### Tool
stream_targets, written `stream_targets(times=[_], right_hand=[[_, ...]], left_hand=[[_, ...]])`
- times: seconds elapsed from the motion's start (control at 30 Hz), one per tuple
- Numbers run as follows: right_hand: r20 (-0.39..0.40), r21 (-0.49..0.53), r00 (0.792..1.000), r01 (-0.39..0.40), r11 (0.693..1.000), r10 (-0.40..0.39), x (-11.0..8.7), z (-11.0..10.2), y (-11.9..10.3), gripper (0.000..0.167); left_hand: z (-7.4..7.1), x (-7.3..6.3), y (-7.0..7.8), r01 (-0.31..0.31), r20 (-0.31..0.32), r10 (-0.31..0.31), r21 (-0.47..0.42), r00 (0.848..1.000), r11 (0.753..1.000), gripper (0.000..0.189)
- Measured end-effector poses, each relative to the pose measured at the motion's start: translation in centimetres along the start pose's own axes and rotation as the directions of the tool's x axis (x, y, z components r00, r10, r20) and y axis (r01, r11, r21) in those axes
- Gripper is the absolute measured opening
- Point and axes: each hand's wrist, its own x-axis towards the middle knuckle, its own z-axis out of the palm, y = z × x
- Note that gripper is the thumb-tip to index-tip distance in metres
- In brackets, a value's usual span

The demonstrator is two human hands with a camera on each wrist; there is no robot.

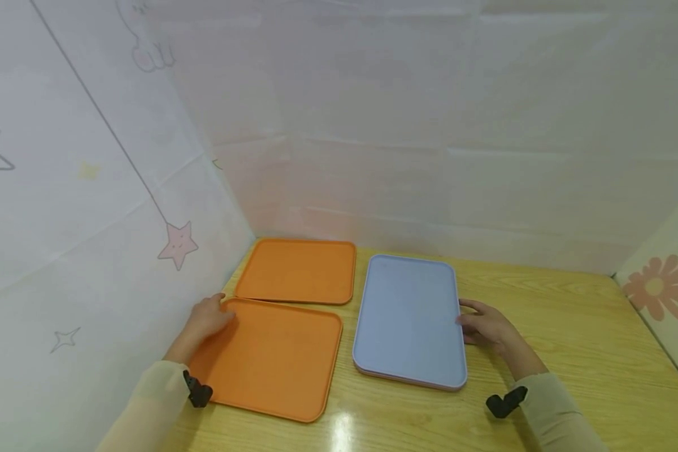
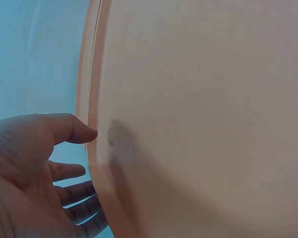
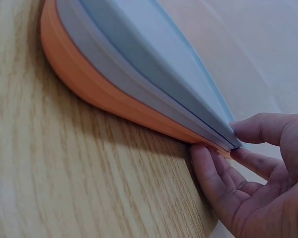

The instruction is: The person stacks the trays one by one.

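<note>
The left hand point(image 1: 208, 317) is at the far left corner of the front orange tray point(image 1: 271, 358). In the left wrist view its thumb point(image 2: 82, 131) touches the rim, and the other fingers point(image 2: 72, 171) are loosely spread along the outer edge. On the right stands a stack of trays: a pale blue tray point(image 1: 409, 320) on top, a greyish tray point(image 3: 97, 54) under it and an orange tray point(image 3: 64, 64) at the bottom. The right hand point(image 1: 488, 326) pinches the blue tray's right edge, thumb on its side, index fingertip just below; its other fingers reach the orange tray's edge.
A second orange tray point(image 1: 299, 271) lies behind the front one, their edges close together. The wooden table point(image 1: 570, 326) meets a white sheet point(image 1: 373, 125) at the back and a patterned sheet point(image 1: 90, 251) at the left. Each wrist wears a small black device.
</note>
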Motion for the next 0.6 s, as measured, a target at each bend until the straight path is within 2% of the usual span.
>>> stream_targets(times=[0.13,0.33,0.6], right_hand=[[0.002,0.007,1.000,-0.004,1.000,0.004,0.0,0.0,0.0,0.074],[0.016,0.042,1.000,-0.014,0.999,0.013,0.0,-0.1,-0.1,0.074],[0.018,0.030,1.000,-0.010,0.999,0.009,0.1,-0.2,0.1,0.075]], left_hand=[[-0.3,-0.1,-0.2,0.020,0.022,-0.020,0.020,1.000,1.000,0.066],[-1.0,0.0,-0.3,0.033,0.081,-0.034,0.008,0.996,0.999,0.045],[-1.6,0.3,-0.5,0.083,0.124,-0.079,-0.028,0.989,0.996,0.042]])
